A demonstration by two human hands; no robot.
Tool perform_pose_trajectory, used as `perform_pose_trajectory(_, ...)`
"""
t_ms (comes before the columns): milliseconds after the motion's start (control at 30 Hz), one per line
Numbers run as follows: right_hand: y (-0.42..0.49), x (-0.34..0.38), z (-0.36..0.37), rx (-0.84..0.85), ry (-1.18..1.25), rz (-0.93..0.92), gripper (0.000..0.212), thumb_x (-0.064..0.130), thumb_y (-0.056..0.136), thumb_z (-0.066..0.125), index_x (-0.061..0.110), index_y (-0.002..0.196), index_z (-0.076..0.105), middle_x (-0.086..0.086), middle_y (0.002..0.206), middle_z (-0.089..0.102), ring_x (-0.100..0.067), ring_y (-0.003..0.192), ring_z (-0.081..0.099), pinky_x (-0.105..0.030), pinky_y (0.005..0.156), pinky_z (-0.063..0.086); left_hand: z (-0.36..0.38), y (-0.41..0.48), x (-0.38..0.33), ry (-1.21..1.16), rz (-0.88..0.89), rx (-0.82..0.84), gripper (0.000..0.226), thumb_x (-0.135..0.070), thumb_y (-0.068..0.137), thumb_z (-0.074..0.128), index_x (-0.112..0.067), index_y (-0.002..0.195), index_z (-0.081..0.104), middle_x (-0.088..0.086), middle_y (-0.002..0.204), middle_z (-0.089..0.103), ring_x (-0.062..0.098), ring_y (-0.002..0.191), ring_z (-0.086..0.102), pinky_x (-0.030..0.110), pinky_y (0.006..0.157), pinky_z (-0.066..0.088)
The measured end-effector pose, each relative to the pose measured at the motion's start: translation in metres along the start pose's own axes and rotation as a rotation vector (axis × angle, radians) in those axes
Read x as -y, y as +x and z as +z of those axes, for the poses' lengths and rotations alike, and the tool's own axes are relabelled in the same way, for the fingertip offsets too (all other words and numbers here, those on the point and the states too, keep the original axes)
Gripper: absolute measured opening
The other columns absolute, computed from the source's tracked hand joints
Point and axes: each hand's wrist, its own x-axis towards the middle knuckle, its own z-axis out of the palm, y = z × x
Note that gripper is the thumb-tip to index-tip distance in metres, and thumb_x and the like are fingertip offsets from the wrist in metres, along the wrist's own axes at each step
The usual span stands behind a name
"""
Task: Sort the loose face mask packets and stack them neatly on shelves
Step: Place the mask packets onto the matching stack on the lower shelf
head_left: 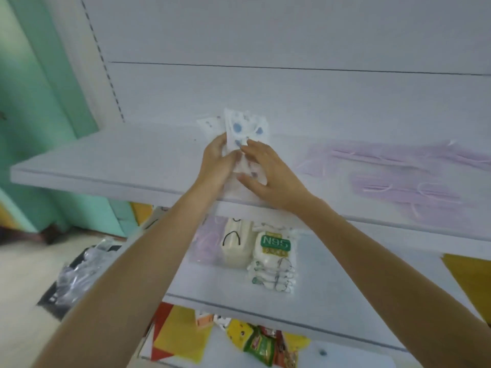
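Note:
On the upper white shelf (106,166) lies a pile of clear mask packets with blue and purple spots (245,128). My left hand (216,162) grips the pile's left edge, fingers curled around it. My right hand (268,173) lies flat on top of the packets with its fingers straight and spread. Pink mask packets (393,176) lie flat on the same shelf to the right. On the lower shelf (345,296) sit a pale pink packet (206,243), a cream packet with black ear loops (235,245) and an N95 packet (275,247) over a small stack of white packets.
A white back panel rises behind the upper shelf. At the bottom, colourful snack packets (260,343) and yellow sheets lie below the lower shelf. A crumpled clear plastic bag (79,274) sits on the floor at the left, by a green wall.

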Motion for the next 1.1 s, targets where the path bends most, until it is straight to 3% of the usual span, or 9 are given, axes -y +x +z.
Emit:
perform_pose_trajectory(67, 0.008, 0.026, 0.028, -0.132, 0.114, 0.058, 0.050, 0.021, 0.093, 0.055, 0.002, 0.137, 0.039, -0.016, 0.144, 0.036, -0.018, 0.133, 0.035, -0.010, 0.105, 0.021, -0.046, -0.010, 0.005, 0.012, 0.000, -0.064, 0.049, 0.006, 0.085, 0.053, -0.009, 0.132, 0.049, 0.007, 0.126, 0.057, 0.024, 0.114, 0.059, 0.047, 0.098, 0.048)
perform_pose_trajectory(233, 0.019, 0.090, 0.104, -0.078, 0.480, 0.392, 0.063, 0.013, 0.098, 0.038, 0.006, 0.149, 0.002, -0.009, 0.156, 0.015, -0.021, 0.142, 0.020, -0.020, 0.113, 0.014, -0.154, -0.049, 0.022, -0.093, -0.093, -0.034, 0.091, -0.003, 0.087, 0.055, -0.038, 0.149, -0.001, -0.005, 0.158, 0.013, 0.019, 0.138, 0.034, 0.044, 0.106, 0.040)
perform_pose_trajectory(367, 0.013, 0.141, 0.168, -0.045, 0.518, 0.418, 0.061, 0.007, 0.096, 0.031, 0.007, 0.149, 0.002, -0.003, 0.158, 0.009, -0.012, 0.142, 0.012, 0.005, 0.090, 0.005, -0.222, -0.080, 0.038, -0.100, -0.187, 0.038, 0.060, 0.000, 0.079, 0.049, -0.016, 0.135, 0.038, 0.002, 0.113, 0.063, 0.018, 0.099, 0.064, 0.033, 0.079, 0.053)
perform_pose_trajectory(467, -0.002, 0.163, 0.206, -0.015, 0.577, 0.478, 0.060, 0.003, 0.095, 0.031, 0.008, 0.149, 0.006, -0.001, 0.152, 0.025, -0.012, 0.136, 0.027, -0.003, 0.102, 0.016, -0.260, -0.096, 0.061, -0.068, -0.342, 0.107, 0.043, 0.001, 0.085, 0.045, -0.011, 0.126, 0.050, 0.012, 0.113, 0.065, 0.026, 0.103, 0.063, 0.040, 0.087, 0.052)
perform_pose_trajectory(567, -0.019, 0.171, 0.240, 0.017, 0.596, 0.599, 0.057, 0.002, 0.093, 0.033, 0.008, 0.147, 0.017, 0.022, 0.098, 0.041, 0.006, 0.080, 0.045, 0.003, 0.063, 0.036, -0.277, -0.108, 0.096, 0.105, -0.485, 0.033, 0.046, -0.007, 0.090, 0.048, -0.007, 0.135, 0.044, 0.014, 0.131, 0.055, 0.030, 0.119, 0.053, 0.048, 0.103, 0.041)
perform_pose_trajectory(633, -0.029, 0.170, 0.260, 0.037, 0.640, 0.725, 0.050, 0.002, 0.093, 0.034, 0.009, 0.142, 0.028, 0.016, 0.090, 0.042, -0.004, 0.076, 0.050, 0.002, 0.050, 0.034, -0.279, -0.113, 0.115, 0.111, -0.513, -0.077, 0.041, -0.008, 0.089, 0.049, -0.007, 0.130, 0.048, 0.013, 0.126, 0.058, 0.027, 0.112, 0.058, 0.047, 0.098, 0.046)
perform_pose_trajectory(867, -0.042, 0.114, 0.298, -0.090, 0.683, 1.032, 0.042, -0.002, 0.088, 0.033, 0.012, 0.125, 0.047, 0.009, 0.083, 0.051, -0.010, 0.073, 0.050, -0.017, 0.053, 0.038, -0.262, -0.098, 0.171, 0.204, -0.758, 0.225, 0.013, -0.010, 0.091, 0.049, -0.018, 0.091, 0.060, 0.005, 0.100, 0.065, 0.020, 0.090, 0.062, 0.032, 0.079, 0.053)
perform_pose_trajectory(1000, -0.034, 0.067, 0.316, -0.049, 0.724, 1.139, 0.049, 0.004, 0.090, 0.037, 0.013, 0.139, 0.035, 0.002, 0.098, 0.053, -0.018, 0.085, 0.052, -0.032, 0.075, 0.049, -0.246, -0.063, 0.203, 0.303, -0.692, 0.225, 0.034, 0.002, 0.090, 0.052, -0.009, 0.122, 0.049, 0.013, 0.113, 0.057, 0.027, 0.099, 0.057, 0.034, 0.078, 0.050)
perform_pose_trajectory(1100, -0.021, 0.028, 0.333, -0.021, 0.835, 1.225, 0.062, -0.001, 0.091, 0.041, 0.015, 0.147, 0.020, -0.006, 0.119, 0.045, -0.023, 0.097, 0.052, -0.034, 0.076, 0.052, -0.234, -0.031, 0.230, 0.360, -0.583, 0.224, 0.032, 0.007, 0.088, 0.050, -0.010, 0.114, 0.050, 0.006, 0.091, 0.057, 0.023, 0.083, 0.055, 0.018, 0.054, 0.045)
